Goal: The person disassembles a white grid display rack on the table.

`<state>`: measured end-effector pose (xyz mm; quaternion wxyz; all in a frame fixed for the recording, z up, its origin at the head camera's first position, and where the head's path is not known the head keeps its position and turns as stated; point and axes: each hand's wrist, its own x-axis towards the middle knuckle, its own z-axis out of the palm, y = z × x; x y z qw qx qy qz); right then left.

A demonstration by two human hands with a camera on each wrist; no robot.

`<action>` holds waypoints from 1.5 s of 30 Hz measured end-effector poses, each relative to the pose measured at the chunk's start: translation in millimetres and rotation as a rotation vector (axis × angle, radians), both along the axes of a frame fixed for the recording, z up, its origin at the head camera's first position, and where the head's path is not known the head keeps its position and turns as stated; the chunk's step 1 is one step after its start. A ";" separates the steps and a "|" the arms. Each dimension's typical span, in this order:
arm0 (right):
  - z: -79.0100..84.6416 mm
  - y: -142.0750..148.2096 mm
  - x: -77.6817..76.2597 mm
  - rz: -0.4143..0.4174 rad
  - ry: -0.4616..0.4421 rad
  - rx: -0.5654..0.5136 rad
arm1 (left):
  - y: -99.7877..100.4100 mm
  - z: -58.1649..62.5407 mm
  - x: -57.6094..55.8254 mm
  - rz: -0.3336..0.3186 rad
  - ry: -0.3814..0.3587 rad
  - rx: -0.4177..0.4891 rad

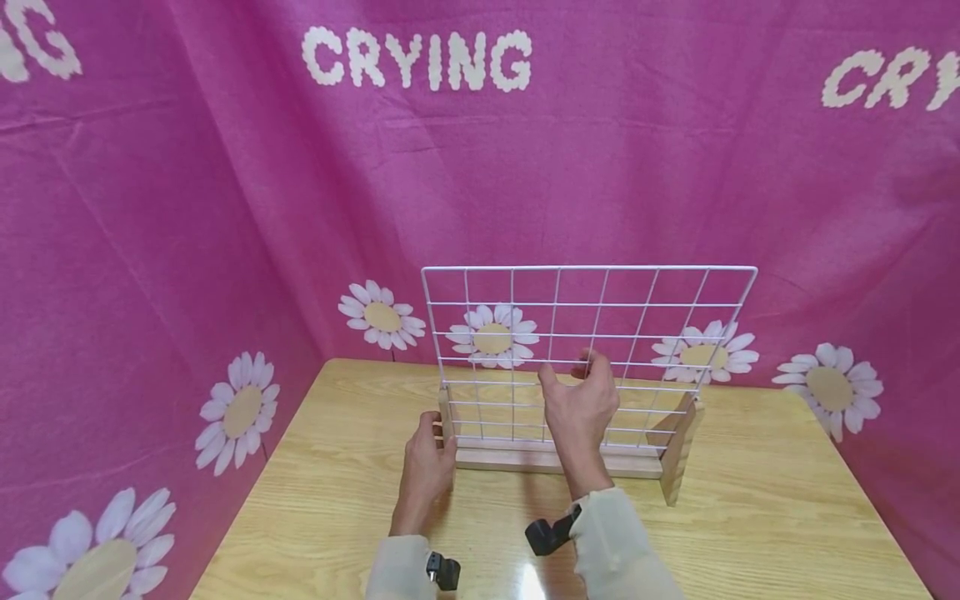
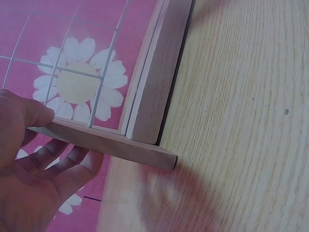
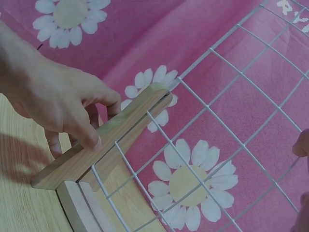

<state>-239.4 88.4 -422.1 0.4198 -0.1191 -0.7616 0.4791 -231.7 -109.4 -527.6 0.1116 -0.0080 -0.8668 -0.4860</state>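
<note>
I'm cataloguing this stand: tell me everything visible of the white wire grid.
The white wire grid is a rectangle of thin crossing wires, apparently coated metal, with a thicker rim. It stands roughly upright above a wooden bar, its lower left edge apparently seated in the left side piece. The right hand is at its middle; whether it grips is unclear.

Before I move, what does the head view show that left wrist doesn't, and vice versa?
Head only: the right hand, the wire grid's top edge, the right wooden support and the CRYING lettering.
Left wrist only: the left hand's palm side and a small dark mark on the tabletop.
Both: the left hand gripping the left wooden support, the wooden rail, part of the grid and daisy cloth.
</note>
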 end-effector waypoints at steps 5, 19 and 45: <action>1.3 0.4 -0.9 -0.013 0.012 0.010 | 0.0 1.0 0.4 -0.002 0.021 -0.005; 6.6 0.6 -1.5 -0.019 0.032 0.019 | -0.9 0.0 0.4 -0.005 0.032 -0.007; 23.4 0.7 -5.4 -0.018 0.095 0.018 | 1.1 0.5 -1.0 0.017 0.044 -0.013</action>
